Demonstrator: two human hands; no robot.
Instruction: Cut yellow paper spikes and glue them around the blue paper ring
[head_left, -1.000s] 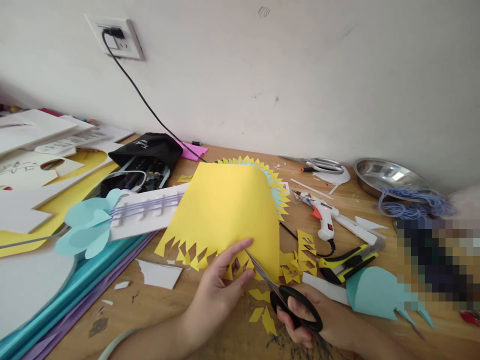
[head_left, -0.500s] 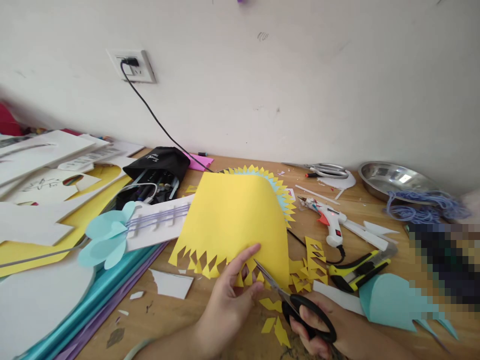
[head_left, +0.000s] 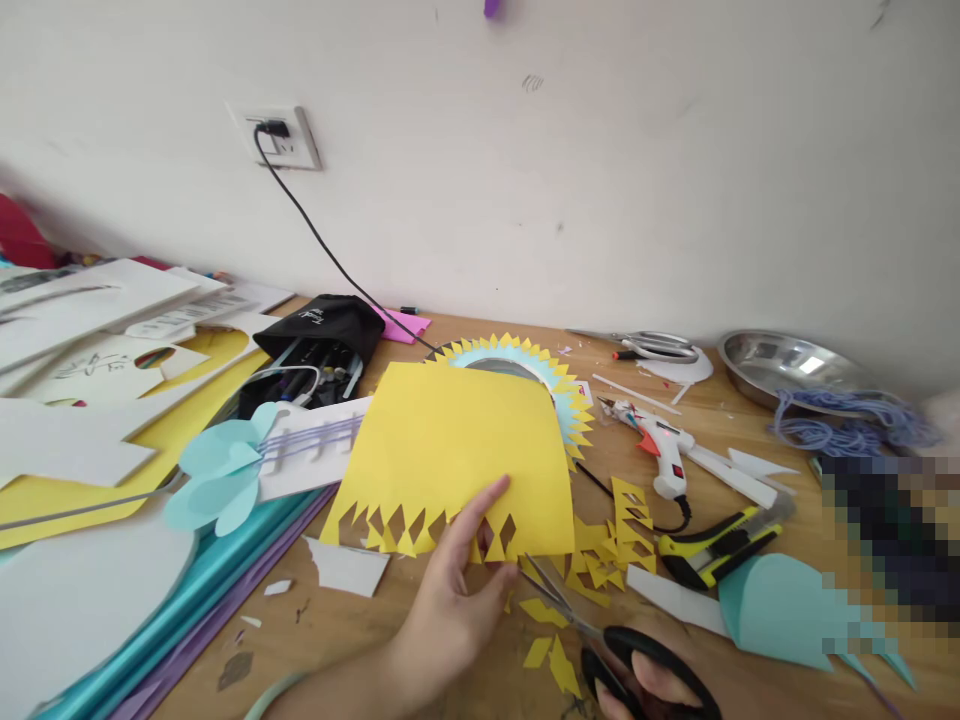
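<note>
A sheet of yellow paper (head_left: 457, 440) has a row of diamond-shaped cuts along its near edge. My left hand (head_left: 461, 600) pinches that edge near the middle, index finger stretched over the top and thumb at the border. In my right hand (head_left: 652, 685) is a pair of black-handled scissors (head_left: 559, 600), blades slightly apart just below the sheet's near edge, right of my left thumb. Small yellow scraps (head_left: 559, 660) lie beneath the blades. Partly hidden behind the sheet is a light-blue ring (head_left: 574, 410) fringed with yellow points.
To the right are a glue gun (head_left: 667, 445), a yellow-black utility knife (head_left: 720, 545), a steel bowl (head_left: 802, 360) and blue yarn (head_left: 840, 425). A black pen pouch (head_left: 322, 330) and white board pieces (head_left: 97, 300) lie left. A black cable (head_left: 322, 240) runs from the wall socket.
The scissors have pulled back from the yellow paper toward the lower right, with their blades now off the sheet. Another diamond gap shows in the edge. The sheet lies lower and flatter.
</note>
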